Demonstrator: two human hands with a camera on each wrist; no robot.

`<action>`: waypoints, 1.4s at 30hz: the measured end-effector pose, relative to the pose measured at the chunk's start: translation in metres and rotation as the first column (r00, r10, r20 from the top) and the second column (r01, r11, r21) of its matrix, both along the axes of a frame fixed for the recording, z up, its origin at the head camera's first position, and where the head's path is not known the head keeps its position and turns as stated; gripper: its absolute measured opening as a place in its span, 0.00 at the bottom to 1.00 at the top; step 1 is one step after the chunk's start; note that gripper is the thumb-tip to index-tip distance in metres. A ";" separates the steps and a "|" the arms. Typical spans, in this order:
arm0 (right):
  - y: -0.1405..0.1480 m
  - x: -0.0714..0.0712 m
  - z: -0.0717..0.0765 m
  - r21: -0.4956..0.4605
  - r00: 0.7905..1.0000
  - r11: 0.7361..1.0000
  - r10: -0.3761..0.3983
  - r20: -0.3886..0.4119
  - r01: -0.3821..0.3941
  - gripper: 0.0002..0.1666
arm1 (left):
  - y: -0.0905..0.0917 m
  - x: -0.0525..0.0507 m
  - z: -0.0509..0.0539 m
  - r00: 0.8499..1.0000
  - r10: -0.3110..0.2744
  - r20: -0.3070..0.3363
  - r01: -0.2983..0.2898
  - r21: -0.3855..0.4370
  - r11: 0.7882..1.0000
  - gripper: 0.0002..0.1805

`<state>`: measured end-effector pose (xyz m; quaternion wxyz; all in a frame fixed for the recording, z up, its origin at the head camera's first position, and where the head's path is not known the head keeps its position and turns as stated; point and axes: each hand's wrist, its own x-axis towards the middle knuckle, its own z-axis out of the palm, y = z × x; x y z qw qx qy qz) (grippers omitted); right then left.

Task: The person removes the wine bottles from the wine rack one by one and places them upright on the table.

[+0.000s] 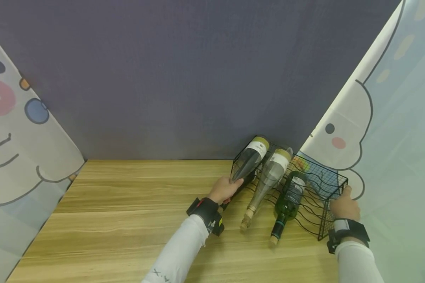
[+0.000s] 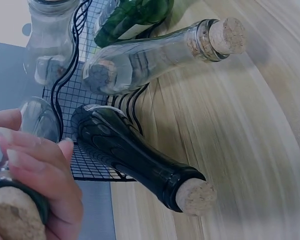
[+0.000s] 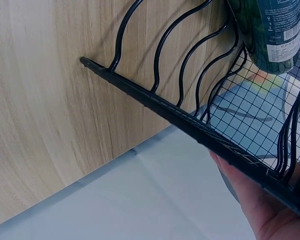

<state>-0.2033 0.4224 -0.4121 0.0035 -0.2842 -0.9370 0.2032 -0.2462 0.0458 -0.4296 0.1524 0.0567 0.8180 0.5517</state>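
Observation:
A black wire wine rack stands on the wooden table, its bottles lying with corks toward me. At the rack's left end, my left hand grips the neck of a bottle with a white label, lying on the upper level. Its cork shows close up in the left wrist view. Below it lies a dark bottle. Beside these are clear bottles on both levels, the upper one white-labelled. A green bottle lies farther right, lower down. My right hand holds the rack's right end frame.
A dark grey wall panel rises behind the wooden table. Printed cartoon sheets hang at the left and the right, the right one close beside the rack. Several corked necks jut past the rack's front.

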 end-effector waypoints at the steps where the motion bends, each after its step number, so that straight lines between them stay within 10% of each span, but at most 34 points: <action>1: 0.000 0.000 0.000 -0.001 1.000 1.000 -0.001 -0.001 0.001 0.47 | 0.000 0.001 0.000 1.000 0.001 0.004 -0.001 0.013 1.000 0.26; 42: 0.005 -0.004 -0.006 -0.007 1.000 1.000 -0.017 -0.009 0.017 0.47 | -0.034 0.046 -0.010 0.985 -0.041 0.166 -0.005 0.268 0.964 0.25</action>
